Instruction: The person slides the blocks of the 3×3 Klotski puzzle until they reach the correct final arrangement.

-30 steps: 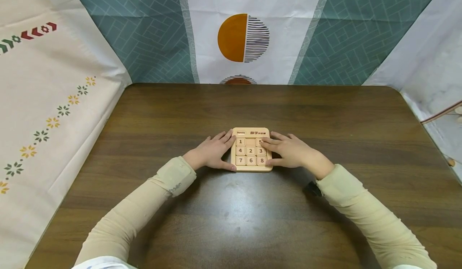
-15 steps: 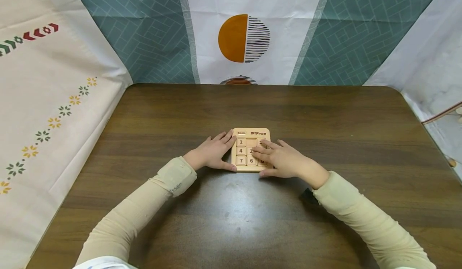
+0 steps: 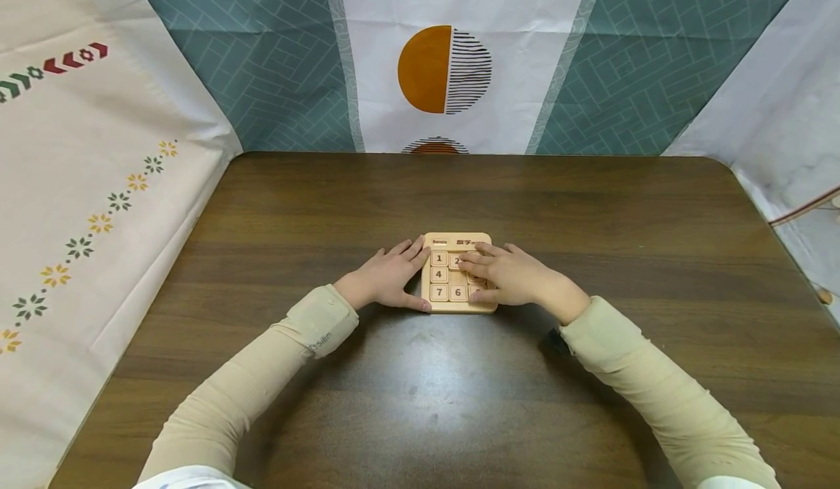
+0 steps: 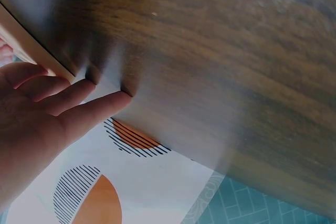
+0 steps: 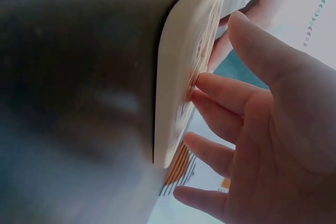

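A wooden number slide puzzle (image 3: 459, 310) lies flat on the brown table. Along its left edge rests my left hand (image 3: 389, 276), fingers fairly straight, the thumb at the near left corner. My right hand (image 3: 523, 276) reaches over the right side, and its fingertips touch the tiles near the 2 tile (image 3: 455, 261). That tile is in the top row's middle, with the gap in the centre below it. Tiles 1, 4, 7 and 6 show; the right column is mostly covered. In the right wrist view, extended fingers (image 5: 223, 90) meet the puzzle's face.
The brown table (image 3: 328, 205) surrounds the puzzle. Behind it hangs a teal and white cloth (image 3: 512, 73) with orange circles. A cream embroidered cloth (image 3: 72, 183) borders the left side. A dark object (image 3: 554, 343) shows beneath the right wrist.
The 2 tile has slid up from the centre to the top middle, leaving the gap in the centre. My right hand moved left and near, then away over the tiles. The left hand stayed.
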A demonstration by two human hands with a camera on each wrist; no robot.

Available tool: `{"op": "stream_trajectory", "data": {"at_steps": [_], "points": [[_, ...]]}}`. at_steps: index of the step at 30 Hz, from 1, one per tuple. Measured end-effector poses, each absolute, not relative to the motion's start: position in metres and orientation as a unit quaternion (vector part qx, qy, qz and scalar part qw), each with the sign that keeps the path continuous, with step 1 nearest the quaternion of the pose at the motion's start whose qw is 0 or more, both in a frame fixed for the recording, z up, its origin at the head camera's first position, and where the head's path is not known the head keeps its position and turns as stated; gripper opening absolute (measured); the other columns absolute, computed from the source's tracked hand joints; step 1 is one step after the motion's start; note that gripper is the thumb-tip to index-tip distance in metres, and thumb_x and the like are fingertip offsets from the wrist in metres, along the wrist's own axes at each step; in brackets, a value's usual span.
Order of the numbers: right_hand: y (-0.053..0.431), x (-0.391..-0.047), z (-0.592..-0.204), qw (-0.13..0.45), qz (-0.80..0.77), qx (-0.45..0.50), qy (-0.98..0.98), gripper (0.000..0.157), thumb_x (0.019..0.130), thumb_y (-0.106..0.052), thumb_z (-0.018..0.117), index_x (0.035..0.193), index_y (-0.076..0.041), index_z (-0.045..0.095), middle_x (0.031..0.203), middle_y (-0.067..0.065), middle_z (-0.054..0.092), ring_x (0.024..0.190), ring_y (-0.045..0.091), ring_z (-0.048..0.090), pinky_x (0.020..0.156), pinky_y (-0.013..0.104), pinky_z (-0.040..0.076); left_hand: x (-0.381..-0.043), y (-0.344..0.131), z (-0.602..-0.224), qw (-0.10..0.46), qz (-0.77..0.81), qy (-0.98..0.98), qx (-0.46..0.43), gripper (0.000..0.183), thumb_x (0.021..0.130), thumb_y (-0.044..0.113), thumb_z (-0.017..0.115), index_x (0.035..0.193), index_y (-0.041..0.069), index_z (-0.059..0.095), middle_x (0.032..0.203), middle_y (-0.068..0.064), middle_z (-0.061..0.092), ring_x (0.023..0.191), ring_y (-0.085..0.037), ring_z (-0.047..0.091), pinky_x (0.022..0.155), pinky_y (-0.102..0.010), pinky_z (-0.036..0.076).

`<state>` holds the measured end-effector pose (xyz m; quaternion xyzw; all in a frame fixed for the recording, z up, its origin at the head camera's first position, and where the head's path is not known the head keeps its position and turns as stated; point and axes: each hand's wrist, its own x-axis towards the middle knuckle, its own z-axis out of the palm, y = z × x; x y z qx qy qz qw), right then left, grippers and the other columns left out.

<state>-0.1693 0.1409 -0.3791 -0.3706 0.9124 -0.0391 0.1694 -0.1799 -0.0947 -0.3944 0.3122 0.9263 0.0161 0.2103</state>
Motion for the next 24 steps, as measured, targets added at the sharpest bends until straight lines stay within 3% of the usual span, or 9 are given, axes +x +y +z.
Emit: {"op": "stream_trajectory", "data": {"at_steps": [8,18,24], "points": [[0.143,-0.170,-0.377,0.172,-0.051,-0.361,0.915,0.063,0.089,-0.047,0.052,0.141,-0.014,0.037,0.145,0.004,0.033,0.136,0.029,0.017,0.100,0.060,0.018,-0.180,-0.094,-0.395,0.205,0.014,0.926,0.317,0.103,0.074,0.069,0.055,0.147,0.007,0.014,0.152,-0.012,0.003,0.136,-0.032,0.012,0.098,-0.058,0.025],[0.159,-0.150,-0.369,0.135,-0.021,-0.383,0.914,0.057,0.087,-0.043,0.057,0.132,-0.009,0.050,0.138,0.008,0.043,0.132,0.032,0.027,0.096,0.061,0.024,-0.179,-0.094,-0.393,0.212,0.014,0.926,0.311,0.104,0.074,0.068,0.055,0.147,0.008,0.012,0.152,-0.012,0.000,0.137,-0.030,0.010,0.099,-0.058,0.024],[0.159,-0.146,-0.371,0.139,-0.020,-0.385,0.912,0.059,0.086,-0.044,0.057,0.133,-0.010,0.049,0.138,0.006,0.043,0.132,0.032,0.028,0.095,0.062,0.024,-0.180,-0.094,-0.393,0.212,0.015,0.927,0.310,0.104,0.074,0.068,0.055,0.147,0.008,0.012,0.152,-0.012,0.000,0.137,-0.030,0.010,0.099,-0.057,0.023]]}}
